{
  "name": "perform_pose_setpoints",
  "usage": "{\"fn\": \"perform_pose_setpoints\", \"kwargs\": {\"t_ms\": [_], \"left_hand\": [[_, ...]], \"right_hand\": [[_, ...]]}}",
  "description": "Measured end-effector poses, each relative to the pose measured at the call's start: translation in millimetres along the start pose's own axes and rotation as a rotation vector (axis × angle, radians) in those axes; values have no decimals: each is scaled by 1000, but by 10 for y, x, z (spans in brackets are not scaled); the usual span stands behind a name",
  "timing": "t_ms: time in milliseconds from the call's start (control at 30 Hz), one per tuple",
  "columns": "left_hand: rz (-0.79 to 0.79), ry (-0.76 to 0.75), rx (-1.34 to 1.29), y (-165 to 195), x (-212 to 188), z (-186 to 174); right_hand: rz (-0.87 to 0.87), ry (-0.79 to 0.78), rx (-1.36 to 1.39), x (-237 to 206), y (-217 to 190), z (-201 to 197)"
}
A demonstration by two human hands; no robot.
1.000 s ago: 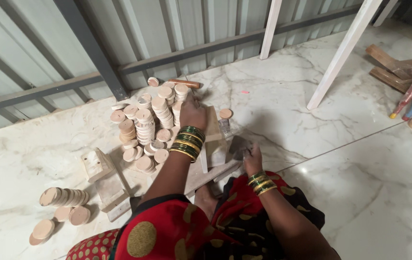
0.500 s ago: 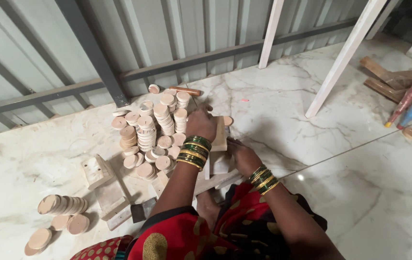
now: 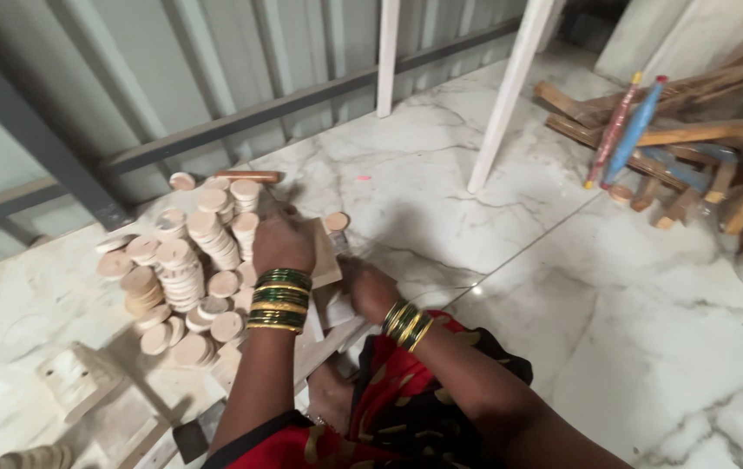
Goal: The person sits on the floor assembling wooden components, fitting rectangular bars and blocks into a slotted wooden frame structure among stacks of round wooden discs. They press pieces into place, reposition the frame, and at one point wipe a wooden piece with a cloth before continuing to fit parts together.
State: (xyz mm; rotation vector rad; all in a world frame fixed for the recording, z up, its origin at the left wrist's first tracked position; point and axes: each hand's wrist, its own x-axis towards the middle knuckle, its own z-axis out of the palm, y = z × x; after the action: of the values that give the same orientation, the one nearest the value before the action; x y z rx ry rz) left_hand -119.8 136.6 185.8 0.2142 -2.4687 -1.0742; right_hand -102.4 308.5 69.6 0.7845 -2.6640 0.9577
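My left hand (image 3: pixel 283 241), with green and gold bangles on the wrist, lies palm down at the edge of a pile of round wooden discs (image 3: pixel 182 269), its fingers closed over a flat pale wooden block (image 3: pixel 326 257). A single disc (image 3: pixel 335 221) stands just behind that block. My right hand (image 3: pixel 363 283), also bangled, is curled just to the right of the block, above a wooden plank (image 3: pixel 324 343). What its fingers hold is hidden.
The floor is marble tile, with a corrugated metal wall (image 3: pixel 128 78) behind. Two white legs (image 3: pixel 510 95) stand on the floor. Wooden sticks and painted rods (image 3: pixel 649 130) lie at the right. A notched wooden block (image 3: pixel 72 378) sits at the lower left.
My right hand has moved left, closer to my left hand and the block. My left hand has stayed on the disc pile.
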Motion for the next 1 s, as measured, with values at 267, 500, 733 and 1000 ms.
{"fn": "perform_pose_setpoints", "kwargs": {"t_ms": [267, 500, 733, 1000], "left_hand": [[43, -41, 15, 82, -28, -106], [-18, -19, 13, 109, -51, -76], [-28, -29, 17, 207, -65, -170], [-25, 38, -44, 256, -115, -182]], "right_hand": [[-268, 157, -306, -260, -276, 44], [-155, 48, -170, -29, -242, -21], [-290, 139, -164, -260, -212, 112], [93, 123, 45, 22, -131, 159]]}}
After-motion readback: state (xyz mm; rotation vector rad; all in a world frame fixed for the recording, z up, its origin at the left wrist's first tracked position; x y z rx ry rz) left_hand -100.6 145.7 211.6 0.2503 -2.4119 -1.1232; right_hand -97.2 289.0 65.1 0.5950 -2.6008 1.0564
